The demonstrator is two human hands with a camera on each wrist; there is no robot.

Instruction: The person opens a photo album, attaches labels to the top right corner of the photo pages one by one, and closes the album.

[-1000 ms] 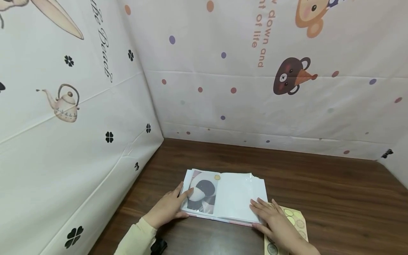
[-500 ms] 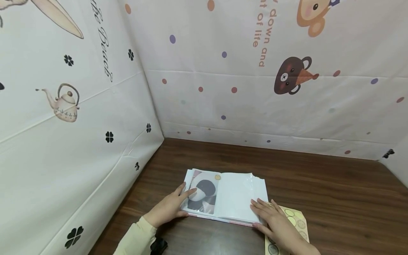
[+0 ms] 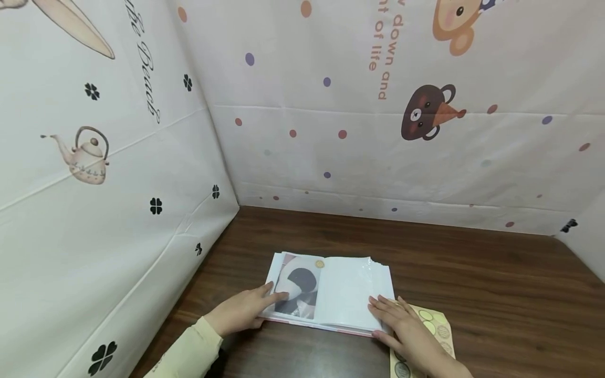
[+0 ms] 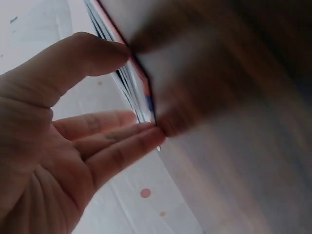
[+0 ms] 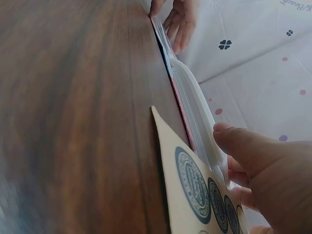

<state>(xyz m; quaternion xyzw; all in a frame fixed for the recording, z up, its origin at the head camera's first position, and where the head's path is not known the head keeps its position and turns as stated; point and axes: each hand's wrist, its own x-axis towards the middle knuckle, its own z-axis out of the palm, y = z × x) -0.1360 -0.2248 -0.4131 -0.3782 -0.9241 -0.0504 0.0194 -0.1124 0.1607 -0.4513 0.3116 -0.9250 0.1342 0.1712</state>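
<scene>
A photo album [image 3: 354,294] lies spread on the table. Its left page shows a photo of a plush toy [image 3: 302,278] with a round gold sticker [image 3: 320,264] at the top; the right page is white. My left hand [image 3: 243,310] rests at the album's left side, one finger over the photo. In the left wrist view its thumb [image 4: 105,53] touches the near edge and its straight fingers [image 4: 122,151] meet the page edges. My right hand [image 3: 406,331] rests with extended fingers on the right page's lower corner, over a yellow sticker sheet [image 3: 437,328] with round stickers.
The dark wooden table [image 3: 472,273] extends behind and to the right of the album. A white printed cloth wall [image 3: 283,157] stands at the back, another cloth wall [image 3: 118,236] on the left.
My left hand has shifted slightly left and down along the album's left side, its finger lower on the photo. The right hand stays on the page. The head view has turned a little.
</scene>
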